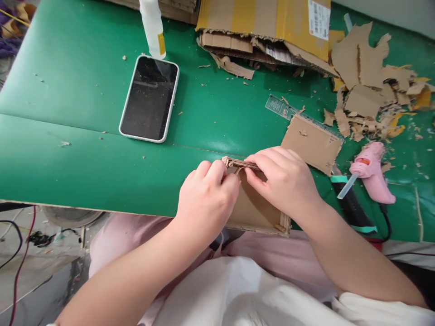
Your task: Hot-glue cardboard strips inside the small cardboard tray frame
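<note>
Cardboard tray (254,210), shallow, at the near edge of the green bench (84,163); a thin cardboard strip (242,164) lies along its far wall, the left hand (207,199) pinching its left end and the right hand (283,181) clamping the rest, so both hands are closed on it. Risks, as judged: uneven pressure could skew or buckle the strip, and a push could slide the tray off the edge. Farther out: pink glue gun (372,174) near the right wrist, its tip a likely burn or smear hazard; cardboard panel (311,142) over a clear ruler (280,106); phone (149,97); white bottle (152,27).
</note>
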A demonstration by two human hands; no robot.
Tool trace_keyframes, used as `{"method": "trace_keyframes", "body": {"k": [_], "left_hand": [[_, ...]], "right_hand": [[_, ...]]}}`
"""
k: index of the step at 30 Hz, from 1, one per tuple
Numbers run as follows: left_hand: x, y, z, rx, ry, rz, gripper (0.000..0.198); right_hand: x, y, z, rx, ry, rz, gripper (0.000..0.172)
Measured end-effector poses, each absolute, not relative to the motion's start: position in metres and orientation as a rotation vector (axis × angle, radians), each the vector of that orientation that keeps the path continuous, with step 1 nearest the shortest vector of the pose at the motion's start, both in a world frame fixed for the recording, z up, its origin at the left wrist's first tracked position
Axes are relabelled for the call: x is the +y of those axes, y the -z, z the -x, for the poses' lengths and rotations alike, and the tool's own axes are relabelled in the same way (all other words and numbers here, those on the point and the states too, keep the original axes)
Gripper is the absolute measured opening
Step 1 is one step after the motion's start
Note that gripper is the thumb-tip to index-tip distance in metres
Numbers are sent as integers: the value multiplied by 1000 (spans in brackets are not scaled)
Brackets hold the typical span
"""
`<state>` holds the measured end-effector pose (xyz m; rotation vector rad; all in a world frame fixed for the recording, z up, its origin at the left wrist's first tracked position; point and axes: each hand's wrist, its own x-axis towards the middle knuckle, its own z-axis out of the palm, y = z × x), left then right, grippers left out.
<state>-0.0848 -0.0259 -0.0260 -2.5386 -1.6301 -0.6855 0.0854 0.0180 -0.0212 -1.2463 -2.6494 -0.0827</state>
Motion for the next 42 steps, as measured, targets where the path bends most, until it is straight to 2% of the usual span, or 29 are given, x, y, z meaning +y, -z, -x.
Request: {"method": "trace_keyframes", "body": {"k": [8,15,23,37,42], "left_hand": [[-25,27,85,-1600,695,2509,22],[-24,25,85,-1579,669,2513,24],[-25,26,86,-1703,648,2484,25],[-20,29,84,-1777,637,2491,9],[-14,31,82,-1706,752,2503,21]], "right_hand": [[18,24,-85,-2643,156,1237,10],[22,24,-83,-2680,277,1127,18],[21,20,-95,-2686,209,1074,13],[20,25,-100,-2661,267,1046,13],[21,28,-101,-2640,207,1048,12]]}}
